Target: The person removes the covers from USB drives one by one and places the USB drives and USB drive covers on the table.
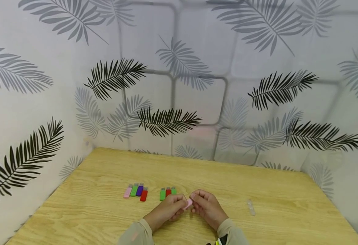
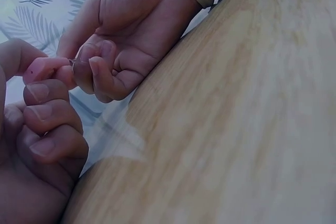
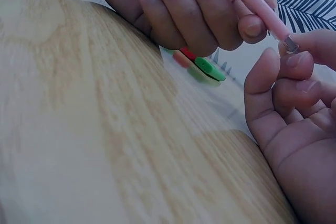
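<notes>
A pink USB flash drive (image 1: 189, 203) is held between both hands over the table. My left hand (image 1: 168, 208) pinches its pink body (image 3: 260, 6) between thumb and fingers. At the other end, my right hand (image 1: 208, 208) pinches the metal plug (image 3: 290, 44) with thumb and forefinger. Left of the hands, green and red flash drives (image 1: 162, 194) lie side by side, partly hidden behind the left hand. Further left is another row, with pink (image 1: 128, 192), green (image 1: 134, 190), purple (image 1: 139, 190) and red (image 1: 143, 195) drives.
To the right of the hands, small clear plastic pieces (image 1: 251, 207) lie on the wooden table (image 1: 289, 204). A pale leaf-patterned curtain (image 1: 197, 102) encloses the table at the back and sides.
</notes>
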A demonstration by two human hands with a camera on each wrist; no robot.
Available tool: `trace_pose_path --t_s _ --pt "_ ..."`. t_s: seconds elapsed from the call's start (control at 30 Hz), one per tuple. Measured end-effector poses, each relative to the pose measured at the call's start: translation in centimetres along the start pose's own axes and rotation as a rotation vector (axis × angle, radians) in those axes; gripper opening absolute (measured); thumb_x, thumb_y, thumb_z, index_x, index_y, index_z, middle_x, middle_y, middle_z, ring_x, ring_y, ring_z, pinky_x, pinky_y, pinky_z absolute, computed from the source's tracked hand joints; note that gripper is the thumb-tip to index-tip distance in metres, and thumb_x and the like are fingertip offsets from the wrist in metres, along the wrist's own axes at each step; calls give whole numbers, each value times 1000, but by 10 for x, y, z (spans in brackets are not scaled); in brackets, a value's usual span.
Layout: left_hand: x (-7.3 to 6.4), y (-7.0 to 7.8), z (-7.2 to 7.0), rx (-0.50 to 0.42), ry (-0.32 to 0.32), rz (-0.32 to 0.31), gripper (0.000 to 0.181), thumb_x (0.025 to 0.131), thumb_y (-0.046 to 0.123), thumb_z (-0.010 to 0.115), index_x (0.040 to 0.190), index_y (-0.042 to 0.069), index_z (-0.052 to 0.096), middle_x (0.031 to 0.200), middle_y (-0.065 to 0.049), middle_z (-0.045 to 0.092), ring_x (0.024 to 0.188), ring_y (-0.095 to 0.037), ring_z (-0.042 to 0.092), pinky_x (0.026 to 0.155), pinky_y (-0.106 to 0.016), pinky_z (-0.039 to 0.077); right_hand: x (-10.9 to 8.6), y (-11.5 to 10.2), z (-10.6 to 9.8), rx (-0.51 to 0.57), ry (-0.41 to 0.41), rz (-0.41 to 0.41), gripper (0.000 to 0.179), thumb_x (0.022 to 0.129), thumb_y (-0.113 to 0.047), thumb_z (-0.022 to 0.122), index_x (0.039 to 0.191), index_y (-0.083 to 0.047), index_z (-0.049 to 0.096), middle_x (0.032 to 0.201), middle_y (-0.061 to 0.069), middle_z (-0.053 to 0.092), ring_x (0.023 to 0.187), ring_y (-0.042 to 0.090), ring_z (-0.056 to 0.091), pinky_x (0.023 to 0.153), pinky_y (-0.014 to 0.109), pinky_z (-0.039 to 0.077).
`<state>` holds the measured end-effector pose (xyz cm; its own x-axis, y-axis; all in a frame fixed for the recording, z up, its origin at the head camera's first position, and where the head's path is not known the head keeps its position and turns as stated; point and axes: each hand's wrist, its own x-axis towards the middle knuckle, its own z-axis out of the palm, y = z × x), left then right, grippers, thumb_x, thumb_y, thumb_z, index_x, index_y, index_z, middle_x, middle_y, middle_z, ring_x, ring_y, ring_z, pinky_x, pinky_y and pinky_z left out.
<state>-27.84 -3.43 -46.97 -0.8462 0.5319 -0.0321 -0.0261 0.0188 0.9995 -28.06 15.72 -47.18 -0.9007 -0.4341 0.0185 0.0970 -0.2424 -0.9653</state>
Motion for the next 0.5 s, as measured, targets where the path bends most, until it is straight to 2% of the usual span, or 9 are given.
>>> trace_pose_path --t_s 0.17,0.23,0.37,0.5 --pt "-4 0 -3 -21 5 16 25 95 21 55 92 -4 57 58 4 40 45 -7 30 40 -19 24 -2 -1 3 19 16 -7 10 99 -17 53 98 -8 57 74 -1 50 74 12 59 70 24 51" --pt "-5 -2 -4 -35 31 28 27 96 24 55 92 -3 57 59 4 42 46 -7 31 41 -19 26 -4 -1 3 26 31 -6 10 99 -17 54 99 -8 58 74 -1 50 71 10 55 69 25 50" --pt "-8 -4 -8 -105 146 78 27 98 26 55 93 -1 57 64 3 46 49 -7 36 43 -19 30 -8 -1 3 41 62 -12 12 99 -16 55 103 -6 60 78 1 54 69 10 51 68 25 50" --pt "-12 -3 -16 -151 296 141 34 98 26 54 95 -8 56 66 0 50 52 -9 43 45 -19 36 -10 -1 2 53 60 -36 22 99 -12 54 115 2 56 83 3 59 70 10 55 68 25 52"
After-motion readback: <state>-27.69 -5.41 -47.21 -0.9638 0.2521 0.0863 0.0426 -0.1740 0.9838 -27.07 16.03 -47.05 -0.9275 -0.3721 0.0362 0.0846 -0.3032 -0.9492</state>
